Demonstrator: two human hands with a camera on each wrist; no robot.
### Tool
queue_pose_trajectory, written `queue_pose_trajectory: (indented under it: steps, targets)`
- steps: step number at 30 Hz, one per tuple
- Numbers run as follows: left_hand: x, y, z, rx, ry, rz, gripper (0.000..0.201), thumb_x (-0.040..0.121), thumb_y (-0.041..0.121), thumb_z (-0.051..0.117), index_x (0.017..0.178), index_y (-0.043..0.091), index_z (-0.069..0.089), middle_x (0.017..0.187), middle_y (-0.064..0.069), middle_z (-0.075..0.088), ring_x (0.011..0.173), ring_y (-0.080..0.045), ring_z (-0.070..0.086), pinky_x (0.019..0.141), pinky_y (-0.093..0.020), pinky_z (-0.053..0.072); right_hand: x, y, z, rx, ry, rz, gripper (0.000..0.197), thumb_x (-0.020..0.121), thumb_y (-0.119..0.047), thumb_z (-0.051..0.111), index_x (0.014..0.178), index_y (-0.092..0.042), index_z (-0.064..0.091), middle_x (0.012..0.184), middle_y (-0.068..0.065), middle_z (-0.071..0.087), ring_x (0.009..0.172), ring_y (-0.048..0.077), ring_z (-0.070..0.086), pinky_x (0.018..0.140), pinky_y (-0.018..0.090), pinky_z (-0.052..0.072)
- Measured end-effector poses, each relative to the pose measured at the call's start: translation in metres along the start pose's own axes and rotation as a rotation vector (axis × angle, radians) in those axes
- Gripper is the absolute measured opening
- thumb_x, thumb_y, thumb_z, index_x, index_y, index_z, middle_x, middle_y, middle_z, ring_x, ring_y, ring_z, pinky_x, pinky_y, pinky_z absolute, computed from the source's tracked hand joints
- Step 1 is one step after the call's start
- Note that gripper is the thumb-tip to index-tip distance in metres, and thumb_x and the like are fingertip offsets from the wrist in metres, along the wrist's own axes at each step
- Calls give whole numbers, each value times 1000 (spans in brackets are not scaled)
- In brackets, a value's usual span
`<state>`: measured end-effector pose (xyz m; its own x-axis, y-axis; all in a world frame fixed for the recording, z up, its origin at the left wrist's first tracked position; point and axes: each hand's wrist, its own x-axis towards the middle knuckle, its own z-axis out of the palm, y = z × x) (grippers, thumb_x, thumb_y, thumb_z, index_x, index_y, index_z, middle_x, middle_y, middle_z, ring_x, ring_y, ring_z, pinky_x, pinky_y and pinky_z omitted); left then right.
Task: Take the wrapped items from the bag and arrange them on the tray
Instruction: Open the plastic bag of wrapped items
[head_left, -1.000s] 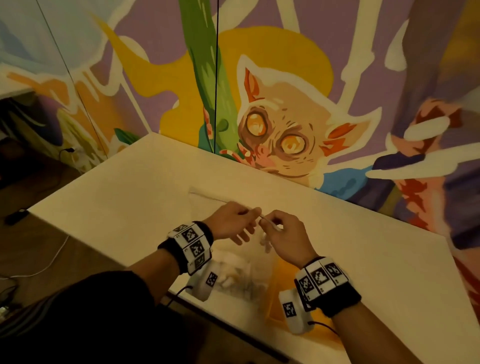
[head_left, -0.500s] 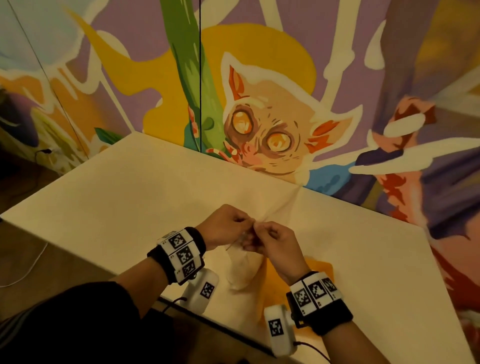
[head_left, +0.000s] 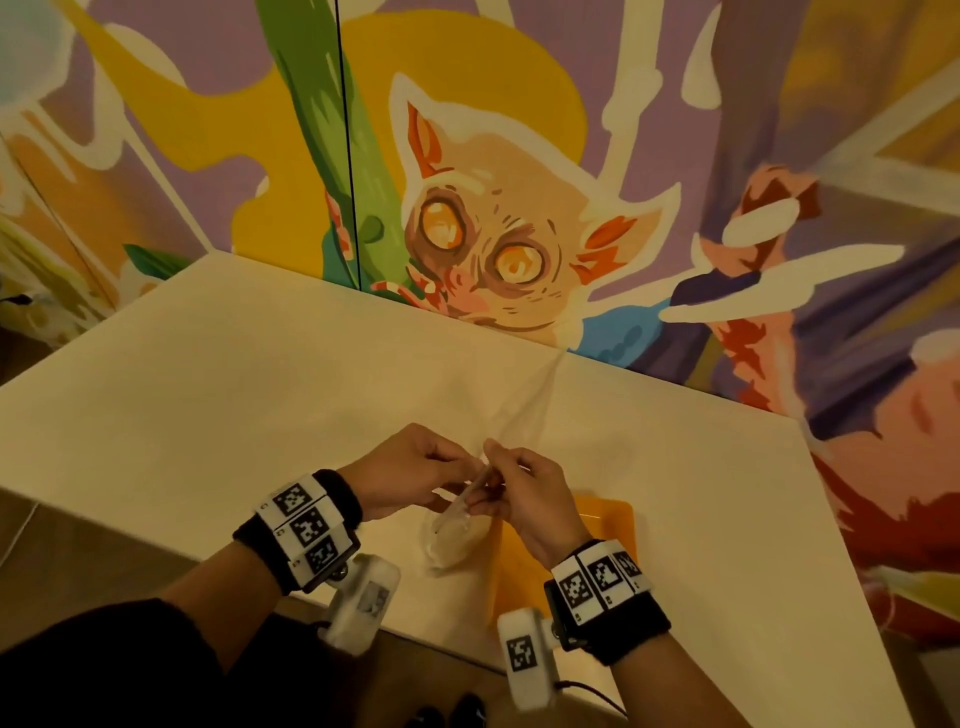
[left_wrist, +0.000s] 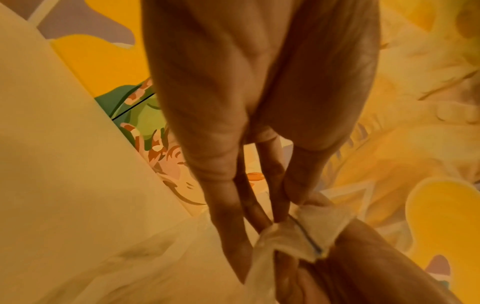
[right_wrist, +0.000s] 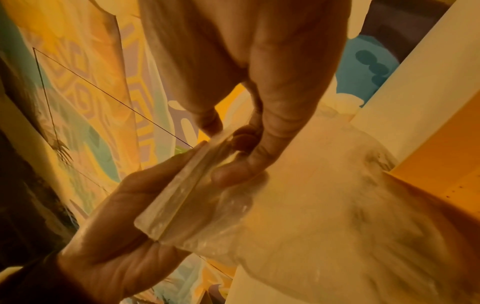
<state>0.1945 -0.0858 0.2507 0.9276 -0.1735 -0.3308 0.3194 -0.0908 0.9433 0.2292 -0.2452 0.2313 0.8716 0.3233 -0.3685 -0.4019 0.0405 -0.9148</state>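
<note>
Your left hand (head_left: 410, 470) pinches one lip of the clear plastic bag (head_left: 454, 535) at its sealed top strip, thumb on one side and fingertips (left_wrist: 281, 207) on the other. The bag hangs from that grip above the table (head_left: 260, 395), near its front edge, with its bulging bottom sagging toward the surface. Your right hand (head_left: 524, 493) pinches the opposite lip just beside the left; something small and brown sits at its fingers, but what it is can't be made out. To open the seal cleanly, keep both pinches close to the strip and pull the lips straight apart, not upward, so the wrapped items inside, blurred here and impossible to count, don't spill. To the right, partly under your right wrist, the orange tray (head_left: 605, 525) lies flat near the table's front edge, well placed to take them.
</note>
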Motion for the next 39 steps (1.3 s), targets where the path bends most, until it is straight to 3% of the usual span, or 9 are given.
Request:
queue_pose_trajectory:
  steps: [6, 11, 14, 18, 23, 27, 31, 35, 39]
  targets:
    - [-2, -2, 6, 79, 77, 36, 18, 89, 23, 69, 91, 9, 78, 91, -9, 75, 88, -18, 71, 76, -29, 58, -6, 7, -7, 70, -46, -52, 27, 97, -18, 54, 99, 9, 61, 76, 18, 67, 67, 26, 68, 61, 29, 58]
    - [-1, -5, 11, 113, 117, 27, 15, 91, 13, 65, 89, 5, 78, 89, -11, 75, 84, -18, 71, 79, -35, 60, -9, 12, -9, 113, -36, -63, 17, 98, -10, 51, 95, 4, 60, 75, 14, 67, 67, 23, 69, 58, 27, 56]
    - [1, -8, 12, 227, 201, 55, 13, 88, 11, 66, 82, 8, 78, 80, -6, 75, 74, -14, 68, 72, -33, 58, -9, 13, -9, 110, -38, -47, 17, 99, -9, 50, 88, 1, 57, 76, 19, 63, 66, 25, 68, 59, 30, 57]
    - [-1, -11, 17, 462, 294, 131, 12, 84, 13, 67, 75, 16, 74, 69, 4, 73, 65, -7, 67, 67, -25, 55, -4, 17, -9, -69, 16, -115, 21, 98, -2, 49, 77, -5, 47, 73, 23, 62, 66, 31, 69, 62, 36, 57]
    - [-5, -10, 7, 360, 473, 120, 12, 88, 3, 58, 77, 2, 63, 61, -8, 70, 53, -19, 69, 57, -37, 59, -4, 14, -27, -340, 156, -223, 25, 92, -1, 52, 70, -8, 41, 73, 22, 61, 58, 26, 70, 63, 49, 57]
    - [-10, -8, -10, 385, 453, 38, 2, 87, 6, 60, 85, 5, 60, 60, -9, 69, 50, -25, 66, 55, -36, 58, -10, 7, -39, -424, 200, -238, 24, 84, 1, 58, 72, -9, 39, 72, 26, 64, 50, 19, 63, 53, 33, 52]
    - [-7, -8, -3, 447, 306, -38, 19, 87, 19, 65, 99, 21, 51, 66, -9, 71, 47, -18, 62, 50, -30, 53, -12, 10, -33, -364, 142, -151, 22, 87, 0, 59, 98, -13, 46, 91, 20, 60, 57, 22, 69, 57, 32, 57]
    - [2, -9, 7, 495, 327, 25, 12, 91, 16, 61, 101, 20, 56, 62, -11, 67, 43, -16, 59, 44, -26, 46, -11, 16, -33, -494, 143, -189, 30, 83, -1, 63, 101, -20, 50, 76, 5, 51, 53, 14, 60, 53, 24, 51]
    - [-6, -11, -9, 496, 460, 46, 11, 87, 11, 56, 88, 21, 60, 62, -18, 66, 50, -28, 55, 55, -43, 51, -17, 7, -50, -603, 230, -271, 32, 80, 3, 61, 100, -21, 53, 71, -1, 45, 57, 11, 43, 49, 14, 39]
